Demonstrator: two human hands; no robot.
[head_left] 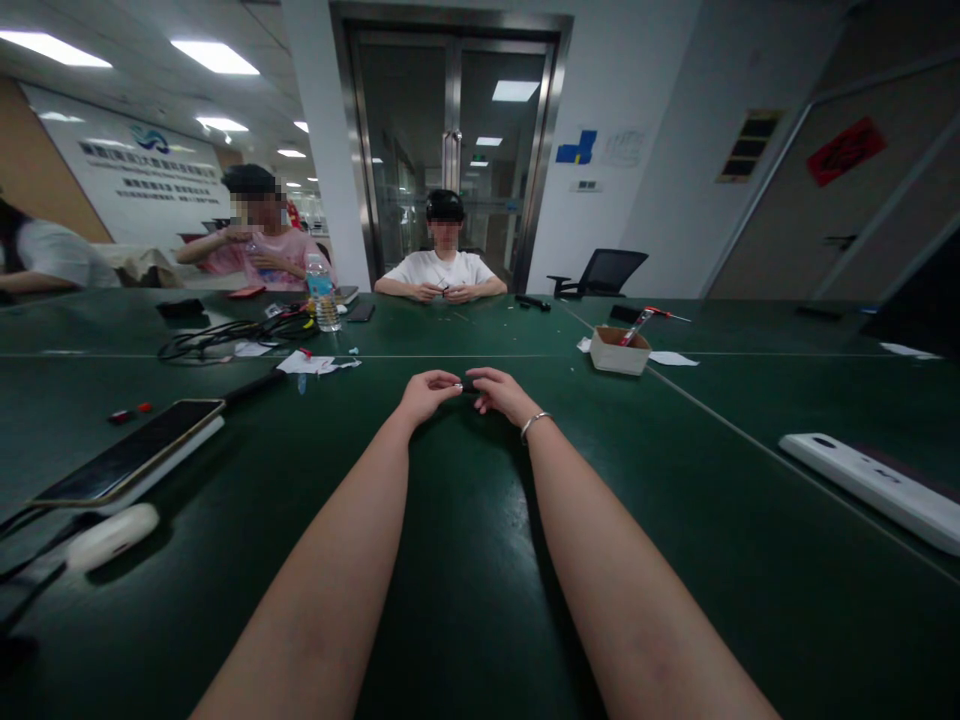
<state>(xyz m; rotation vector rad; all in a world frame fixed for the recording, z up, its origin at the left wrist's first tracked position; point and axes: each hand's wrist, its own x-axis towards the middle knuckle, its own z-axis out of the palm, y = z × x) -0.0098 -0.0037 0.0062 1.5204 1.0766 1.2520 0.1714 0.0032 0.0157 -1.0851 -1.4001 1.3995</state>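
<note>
Both my arms reach forward over a dark green table [465,520]. My left hand [433,395] is closed, its thumb and fingertips pinching one end of a small dark object [469,385] with a shiny tip. From the other side my right hand [501,392], with a silver bangle [535,427] on its wrist, has curled fingers closed on the same object. The object sits between the two sets of fingertips, just above the tabletop, and is too small to make out.
At left lie a phone [135,450], a white device [112,537], cables [240,335], paper scraps [307,363] and a bottle [322,295]. Rightward are a small box [619,352] and a white power strip [870,480]. A person [442,270] sits opposite; others are at far left.
</note>
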